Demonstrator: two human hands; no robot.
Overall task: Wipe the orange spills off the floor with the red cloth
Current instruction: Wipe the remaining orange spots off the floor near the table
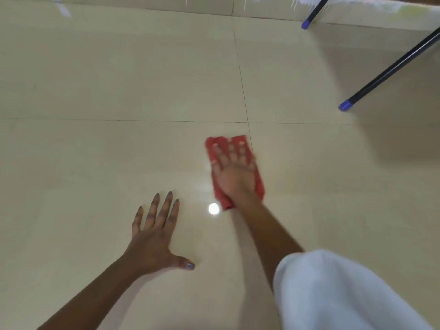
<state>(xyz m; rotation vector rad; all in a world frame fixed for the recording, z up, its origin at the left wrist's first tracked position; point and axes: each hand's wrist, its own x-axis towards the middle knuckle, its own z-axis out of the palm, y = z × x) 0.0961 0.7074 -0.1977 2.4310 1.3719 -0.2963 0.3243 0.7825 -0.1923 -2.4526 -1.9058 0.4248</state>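
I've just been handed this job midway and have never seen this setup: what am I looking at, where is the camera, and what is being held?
There is no machine here: a person works with bare hands. The single picture comes from a camera on their head, looking down at a cream tiled floor. The left hand rests flat on the floor, fingers spread, holding nothing. The right hand presses flat on the red cloth; its fingers are straight, not curled round it, and it looks blurred. The white shape at lower right is the person's clothed knee. At upper right are two black legs with blue caps. The bright dot is a light's reflection. No orange spill shows.
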